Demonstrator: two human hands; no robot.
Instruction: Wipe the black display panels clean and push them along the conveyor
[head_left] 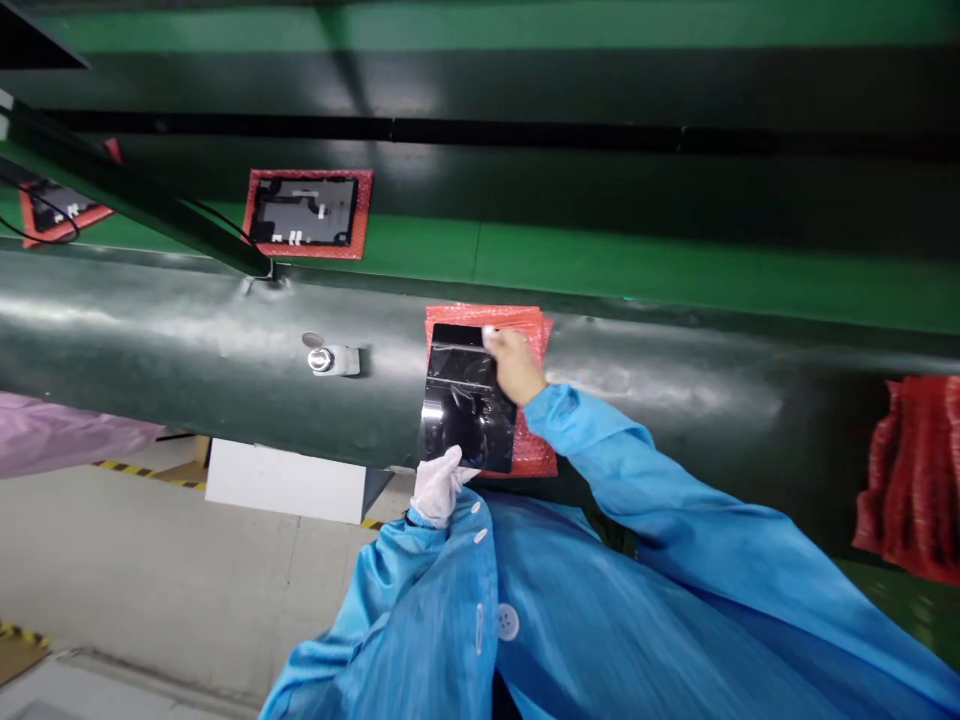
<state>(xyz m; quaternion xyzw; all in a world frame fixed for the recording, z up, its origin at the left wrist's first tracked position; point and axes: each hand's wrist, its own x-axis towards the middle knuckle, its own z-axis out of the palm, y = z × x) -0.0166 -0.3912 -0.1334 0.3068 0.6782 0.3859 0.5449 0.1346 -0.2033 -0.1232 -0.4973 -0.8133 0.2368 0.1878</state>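
A glossy black screen panel [469,415] lies tilted slightly over a stack of red bubble-wrap bags [536,440] on the dark green bench. My left hand [439,487], in a white glove, grips the panel's near edge at its left corner, with the thumb on top. Over the panel's upper right part, my right hand [517,368] is closed, its fingertips at the surface. Something small and white shows at those fingertips; whether it is a cloth or a finger cover I cannot make out.
To the left stands a small white bottle with a metal top [322,360]. Beyond are a green belt [600,265] and a device part on red bubble wrap [306,212]. A green post [187,220] slants across. More red bags [915,480] hang right; a pink sleeve [67,435] is left.
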